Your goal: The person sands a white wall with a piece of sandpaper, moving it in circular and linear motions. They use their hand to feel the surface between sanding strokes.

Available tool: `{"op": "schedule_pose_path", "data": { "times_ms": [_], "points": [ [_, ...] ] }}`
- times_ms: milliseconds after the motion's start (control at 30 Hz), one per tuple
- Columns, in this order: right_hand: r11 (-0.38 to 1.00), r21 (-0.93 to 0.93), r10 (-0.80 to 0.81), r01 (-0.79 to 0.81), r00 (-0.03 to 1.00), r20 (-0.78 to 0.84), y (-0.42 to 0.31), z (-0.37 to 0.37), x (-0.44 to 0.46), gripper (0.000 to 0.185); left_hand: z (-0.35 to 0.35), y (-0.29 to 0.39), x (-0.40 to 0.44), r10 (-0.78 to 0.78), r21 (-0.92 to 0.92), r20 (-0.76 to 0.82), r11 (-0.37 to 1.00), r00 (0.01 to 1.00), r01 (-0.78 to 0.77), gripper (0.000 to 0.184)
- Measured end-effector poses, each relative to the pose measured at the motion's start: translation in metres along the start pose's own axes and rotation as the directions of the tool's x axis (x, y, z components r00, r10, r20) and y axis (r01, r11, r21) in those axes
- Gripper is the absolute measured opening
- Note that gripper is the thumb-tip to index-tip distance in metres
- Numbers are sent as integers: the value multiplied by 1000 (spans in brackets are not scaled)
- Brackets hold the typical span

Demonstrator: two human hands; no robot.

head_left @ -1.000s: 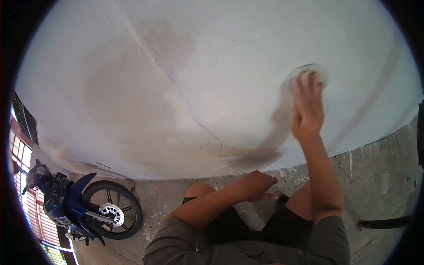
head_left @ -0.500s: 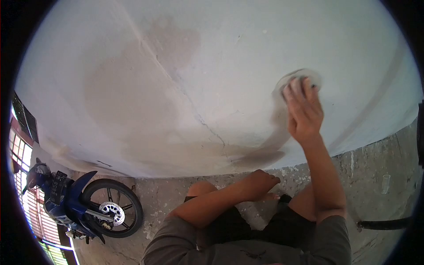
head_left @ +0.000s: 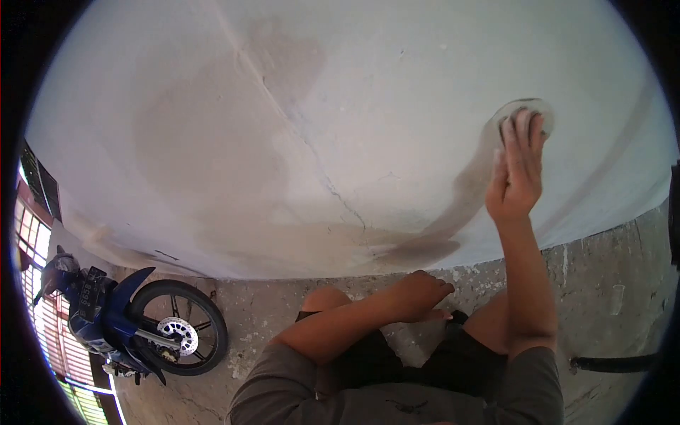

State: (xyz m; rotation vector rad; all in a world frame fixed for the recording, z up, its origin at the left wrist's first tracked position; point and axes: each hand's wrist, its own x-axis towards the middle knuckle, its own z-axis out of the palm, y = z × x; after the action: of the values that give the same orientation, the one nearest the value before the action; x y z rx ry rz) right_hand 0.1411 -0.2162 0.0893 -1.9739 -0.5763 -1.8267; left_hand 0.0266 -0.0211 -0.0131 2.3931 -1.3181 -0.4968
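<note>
My right hand (head_left: 520,166) presses a round, pale grey pad (head_left: 547,117) flat against the white wall (head_left: 397,127). Its fingers lie over the pad, and a dark bit shows beside the fingertips. What exactly the pad is, I cannot make out. From its lower left a darker, damp-looking streak (head_left: 453,219) curves down the wall. My left hand (head_left: 421,296) hangs loosely near my knees, thumb apart from the bent fingers, with nothing seen in it.
A thin crack (head_left: 329,185) runs diagonally down the wall among larger darkened patches (head_left: 205,142). On the left stands a blue motorcycle (head_left: 106,312) with its front wheel near the wall. A black tube-like object (head_left: 613,363) lies on the rough concrete floor (head_left: 276,297) at right.
My right hand has slid the pad right and slightly up along the wall. The dark streak now reaches further up behind it. My left hand stays almost in place.
</note>
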Motion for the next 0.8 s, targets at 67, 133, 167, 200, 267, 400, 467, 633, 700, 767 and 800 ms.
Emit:
{"op": "schedule_pose_path", "data": {
  "times_ms": [67,133,167,200,267,400,467,633,700,767,800],
  "points": [
    [1000,2,2,-2,999,38,-16,1,-14,38,-1,0,1,-13,13,35,1000,999,13,60],
    [982,91,-184,167,956,230,-26,1,-23,35,0,-2,1,5,4,27,1000,1000,-5,59],
    [975,72,-223,212,946,235,-22,-1,-19,33,0,-1,1,6,5,29,1000,1000,-6,59],
    [974,74,-225,213,946,235,-15,-4,-12,33,-4,2,0,8,0,16,1000,1000,-8,58],
    [989,-5,-144,148,971,189,-1,-9,2,32,-2,1,-1,2,-9,-4,1000,1000,-2,58],
    [992,-67,-98,109,983,156,-9,1,-13,35,3,1,1,35,-12,-16,999,999,-35,57],
    [987,14,-161,161,967,198,-14,2,-21,35,-1,4,3,6,1,62,1000,998,-6,57],
    [990,-12,-139,141,987,86,13,0,-1,35,6,2,2,77,-27,-43,997,996,-78,57],
    [998,-30,-57,56,998,-22,11,2,-7,35,4,2,2,57,-17,-18,998,998,-57,57],
    [995,7,-104,104,988,112,-6,0,-23,35,1,3,3,42,-2,15,999,999,-42,57],
    [988,52,-152,143,959,239,-13,-1,-26,36,0,3,4,29,1,39,1000,999,-29,57]
  ]
}}
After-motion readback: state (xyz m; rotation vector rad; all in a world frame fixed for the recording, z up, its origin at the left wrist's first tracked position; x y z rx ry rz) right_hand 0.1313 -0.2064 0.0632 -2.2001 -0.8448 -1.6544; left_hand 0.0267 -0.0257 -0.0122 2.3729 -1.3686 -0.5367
